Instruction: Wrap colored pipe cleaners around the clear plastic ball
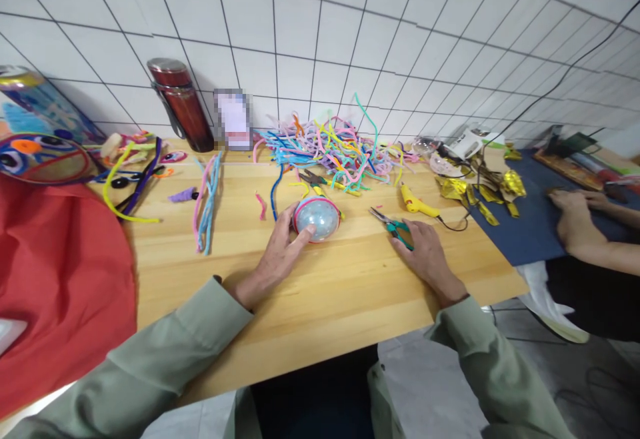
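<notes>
A clear dome-shaped plastic ball with a pink-red band round its rim sits in my left hand, thumb on its front and fingers round its left side. My right hand has its fingers on the green handles of a pair of needle-nose pliers, whose jaws point left toward the ball. Behind the ball lies a second pair of pliers with yellow handles. A blue pipe cleaner stretches just left of the ball.
A tangled heap of coloured pipe cleaners lies by the wall. A yellow glue gun with a black cord lies to the right, near gold foil pieces. A red flask and a phone stand behind. Another person's hands work at far right.
</notes>
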{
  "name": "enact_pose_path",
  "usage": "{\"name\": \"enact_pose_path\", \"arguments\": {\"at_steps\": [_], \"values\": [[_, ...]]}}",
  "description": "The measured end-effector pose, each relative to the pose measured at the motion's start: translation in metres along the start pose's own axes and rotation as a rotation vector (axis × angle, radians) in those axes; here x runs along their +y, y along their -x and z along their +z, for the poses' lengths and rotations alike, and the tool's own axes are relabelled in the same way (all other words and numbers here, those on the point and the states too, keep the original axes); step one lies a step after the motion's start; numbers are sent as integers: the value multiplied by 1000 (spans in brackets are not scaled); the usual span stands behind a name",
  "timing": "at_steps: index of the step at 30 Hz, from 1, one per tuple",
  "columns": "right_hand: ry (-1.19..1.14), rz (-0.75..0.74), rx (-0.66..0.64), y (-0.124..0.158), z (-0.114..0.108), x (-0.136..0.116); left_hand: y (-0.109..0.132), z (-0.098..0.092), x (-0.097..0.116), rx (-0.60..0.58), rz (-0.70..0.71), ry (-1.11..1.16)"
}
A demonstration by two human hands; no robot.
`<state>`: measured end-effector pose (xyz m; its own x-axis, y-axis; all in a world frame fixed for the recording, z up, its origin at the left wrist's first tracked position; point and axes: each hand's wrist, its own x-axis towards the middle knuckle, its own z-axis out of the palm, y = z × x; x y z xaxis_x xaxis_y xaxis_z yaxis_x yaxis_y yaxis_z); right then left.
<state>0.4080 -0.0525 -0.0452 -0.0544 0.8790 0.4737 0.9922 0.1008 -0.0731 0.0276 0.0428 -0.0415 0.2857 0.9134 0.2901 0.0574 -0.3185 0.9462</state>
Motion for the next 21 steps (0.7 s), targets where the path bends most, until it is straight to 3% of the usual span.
{"name": "enact_pose_path", "arguments": {"at_steps": [16, 21], "values": [[-106, 18, -8, 1, -3, -4, 2, 1, 4, 13, -65, 14], [-161, 114, 35, -23, -20, 6, 3, 2, 7, 16, -74, 32]]}}
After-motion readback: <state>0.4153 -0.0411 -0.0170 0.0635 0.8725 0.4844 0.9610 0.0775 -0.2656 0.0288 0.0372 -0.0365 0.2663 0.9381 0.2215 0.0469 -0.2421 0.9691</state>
